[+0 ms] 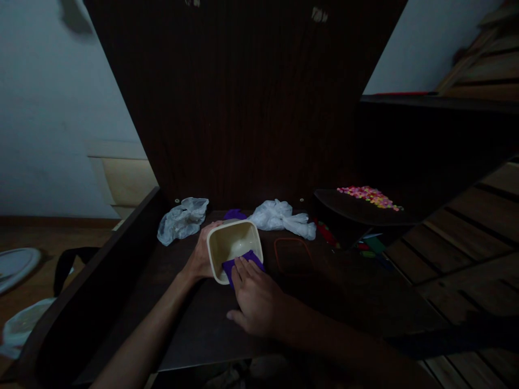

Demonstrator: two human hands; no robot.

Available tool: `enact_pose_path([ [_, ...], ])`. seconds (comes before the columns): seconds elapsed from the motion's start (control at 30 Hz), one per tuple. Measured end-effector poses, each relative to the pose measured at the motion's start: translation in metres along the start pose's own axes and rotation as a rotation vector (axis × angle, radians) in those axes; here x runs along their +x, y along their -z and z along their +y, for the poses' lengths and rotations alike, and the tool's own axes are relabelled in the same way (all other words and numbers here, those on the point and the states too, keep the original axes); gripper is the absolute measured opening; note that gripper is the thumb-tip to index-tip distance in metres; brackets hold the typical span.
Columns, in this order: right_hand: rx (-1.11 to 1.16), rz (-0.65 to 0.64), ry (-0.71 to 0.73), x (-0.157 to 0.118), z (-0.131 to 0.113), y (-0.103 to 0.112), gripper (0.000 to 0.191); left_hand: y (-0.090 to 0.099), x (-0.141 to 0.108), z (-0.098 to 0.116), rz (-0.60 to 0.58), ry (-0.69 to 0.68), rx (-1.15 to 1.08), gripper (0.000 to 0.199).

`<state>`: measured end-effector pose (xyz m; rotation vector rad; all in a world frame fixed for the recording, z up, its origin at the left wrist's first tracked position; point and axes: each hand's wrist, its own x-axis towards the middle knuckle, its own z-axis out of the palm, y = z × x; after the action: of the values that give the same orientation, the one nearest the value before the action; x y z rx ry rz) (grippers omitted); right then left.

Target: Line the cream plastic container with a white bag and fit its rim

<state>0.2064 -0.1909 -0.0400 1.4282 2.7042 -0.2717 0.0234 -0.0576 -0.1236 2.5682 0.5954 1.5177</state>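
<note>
A cream, square plastic container (231, 237) is tilted so that its open mouth faces me. My left hand (201, 255) grips its left side, with the fingers partly hidden behind it. At the container's lower rim, my right hand (253, 294) presses a purple cloth (227, 267) against the inner wall. The fingers lie together over the cloth, and the thumb sticks out to the left. A clear lid with a reddish-orange rim (275, 254) appears to lie on the dark desk just right of the container.
Crumpled clear plastic bags (184, 219) lie at the back left, and a white plastic bag (279, 217) at the back right. A purple item (234, 214) shows behind the container. Small colourful pieces (371, 196) cover part of a corner shelf. The desk (194, 335) has a raised left side panel (101, 275).
</note>
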Motion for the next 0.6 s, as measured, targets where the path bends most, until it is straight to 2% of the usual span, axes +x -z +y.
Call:
enact_pose_path([
  [0.1, 0.010, -0.129, 0.081, 0.014, 0.011, 0.006, 0.091, 0.003, 0.002, -0.005, -0.043, -0.056, 0.025, 0.110],
  [0.17, 0.039, -0.173, 0.099, 0.026, 0.017, 0.007, 0.100, 0.003, 0.003, -0.008, -0.053, -0.081, 0.028, 0.110],
  [0.27, 0.109, -0.202, 0.101, 0.049, 0.021, 0.005, 0.114, 0.001, 0.003, -0.010, -0.020, -0.116, 0.014, 0.110],
  [0.4, 0.116, -0.292, 0.072, 0.079, 0.019, -0.002, 0.112, -0.004, -0.001, -0.012, 0.030, -0.188, -0.003, 0.104],
  [0.5, 0.185, -0.258, 0.040, 0.093, 0.018, -0.010, 0.106, -0.005, -0.002, -0.012, 0.060, -0.202, 0.009, 0.097],
  [0.6, 0.249, -0.173, 0.087, 0.095, 0.019, -0.013, 0.103, -0.005, -0.002, -0.010, 0.066, -0.206, 0.027, 0.088],
])
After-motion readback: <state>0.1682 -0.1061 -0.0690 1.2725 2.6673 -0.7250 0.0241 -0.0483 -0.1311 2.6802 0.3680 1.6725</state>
